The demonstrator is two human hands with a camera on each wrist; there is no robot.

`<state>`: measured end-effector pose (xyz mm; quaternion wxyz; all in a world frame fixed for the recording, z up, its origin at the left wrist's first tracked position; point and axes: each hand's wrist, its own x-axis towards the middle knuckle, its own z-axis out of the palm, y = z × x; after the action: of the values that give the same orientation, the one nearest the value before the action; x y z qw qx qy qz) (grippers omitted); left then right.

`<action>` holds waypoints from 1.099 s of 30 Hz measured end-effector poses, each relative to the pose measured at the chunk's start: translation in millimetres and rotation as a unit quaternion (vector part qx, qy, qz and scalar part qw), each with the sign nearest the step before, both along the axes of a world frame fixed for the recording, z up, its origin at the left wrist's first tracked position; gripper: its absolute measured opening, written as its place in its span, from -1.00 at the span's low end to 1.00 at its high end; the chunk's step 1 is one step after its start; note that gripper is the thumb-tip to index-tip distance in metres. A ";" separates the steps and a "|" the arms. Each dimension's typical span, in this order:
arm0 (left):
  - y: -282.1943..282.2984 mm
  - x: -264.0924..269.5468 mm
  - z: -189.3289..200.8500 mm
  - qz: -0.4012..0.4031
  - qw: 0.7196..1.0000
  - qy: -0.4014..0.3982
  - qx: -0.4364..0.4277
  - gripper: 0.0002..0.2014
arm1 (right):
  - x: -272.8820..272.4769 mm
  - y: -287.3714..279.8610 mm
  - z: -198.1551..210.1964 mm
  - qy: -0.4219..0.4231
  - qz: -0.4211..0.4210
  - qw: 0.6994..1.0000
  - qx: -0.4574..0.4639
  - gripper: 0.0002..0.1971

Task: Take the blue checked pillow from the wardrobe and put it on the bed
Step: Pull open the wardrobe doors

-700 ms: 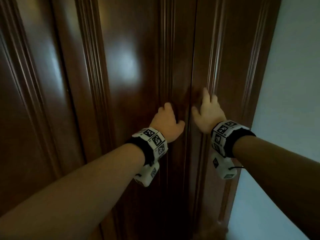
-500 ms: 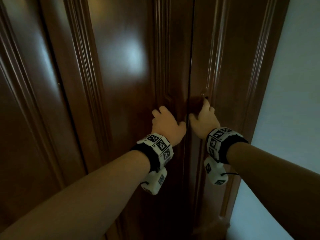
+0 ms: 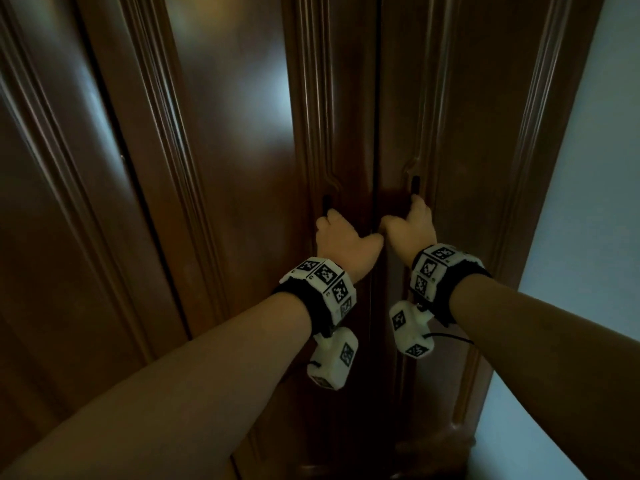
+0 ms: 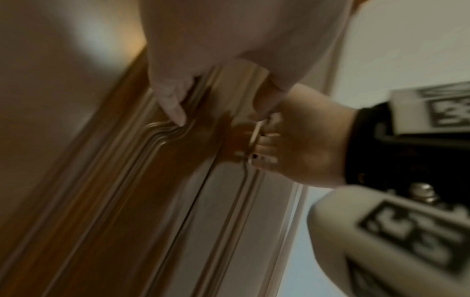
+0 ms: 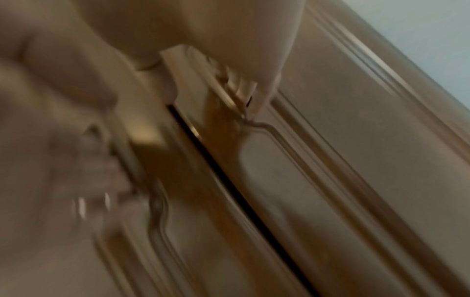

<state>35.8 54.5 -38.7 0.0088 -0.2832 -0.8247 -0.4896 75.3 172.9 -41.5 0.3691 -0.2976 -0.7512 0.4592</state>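
The wardrobe (image 3: 242, 168) is running past the top, bottom and left edges of the head view. Its doors are showing only a thin dark gap in the right wrist view, so the interior is staying hidden. The left hand (image 3: 341, 245) is covering most of the left door handle (image 3: 325, 204); only the upper end is showing. The right hand (image 3: 412, 230) is covering the lower part of the right door handle (image 3: 415, 185). Motion blur is smearing both wrist views. In the right wrist view, the left hand is appearing as a blurred shape, and finger contact there cannot be told.
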 end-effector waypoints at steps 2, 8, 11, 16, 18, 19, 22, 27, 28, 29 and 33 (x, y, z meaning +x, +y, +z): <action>-4.4 0.3 1.0 -0.001 0.999 -0.032 0.023 -0.06 | 3.7 3.3 6.4 0.018 0.017 0.998 -0.061 0.02; -15.9 7.6 1.6 0.010 0.998 -0.054 0.034 -0.05 | 24.1 10.4 4.3 0.010 -0.011 0.998 -0.058 0.06; -19.7 18.6 2.6 0.039 0.997 -0.054 0.043 -0.02 | 39.7 3.0 2.7 -0.007 -0.044 0.999 -0.019 0.11; -37.8 41.0 5.0 0.073 0.997 -0.036 0.016 0.02 | 75.8 -2.7 3.4 -0.042 -0.072 0.996 0.024 0.25; -48.3 52.6 6.6 0.093 0.995 -0.021 0.004 0.04 | 92.7 -7.2 8.2 -0.066 -0.087 0.994 0.033 0.31; -53.3 59.4 7.8 0.105 0.994 -0.016 -0.004 0.04 | 101.9 -8.3 9.6 -0.074 -0.091 0.993 0.030 0.35; -69.8 76.7 10.5 0.150 0.988 -0.004 -0.024 0.02 | 129.2 -5.7 9.4 -0.077 -0.102 0.992 0.024 0.46; -108.2 99.1 4.3 0.194 0.980 0.038 -0.024 -0.15 | 188.7 -7.6 19.1 -0.058 -0.146 0.988 -0.006 0.24; -117.2 101.8 1.8 0.198 0.979 0.047 -0.021 -0.21 | 201.5 -2.7 19.8 -0.060 -0.148 0.987 -0.007 0.15; -129.2 103.6 -0.8 0.208 0.977 0.053 -0.013 -0.27 | 214.0 -0.3 20.4 -0.069 -0.150 0.986 -0.004 0.09; -172.9 109.1 -16.8 0.245 0.967 0.063 0.032 -0.43 | 256.7 -3.5 19.3 -0.110 -0.174 0.978 0.028 -0.38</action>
<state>144.9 -118.4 -55.5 0.1893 -0.1020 -0.8507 -0.4797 332.0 169.4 -22.2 0.3671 -0.4619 -0.7363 0.3313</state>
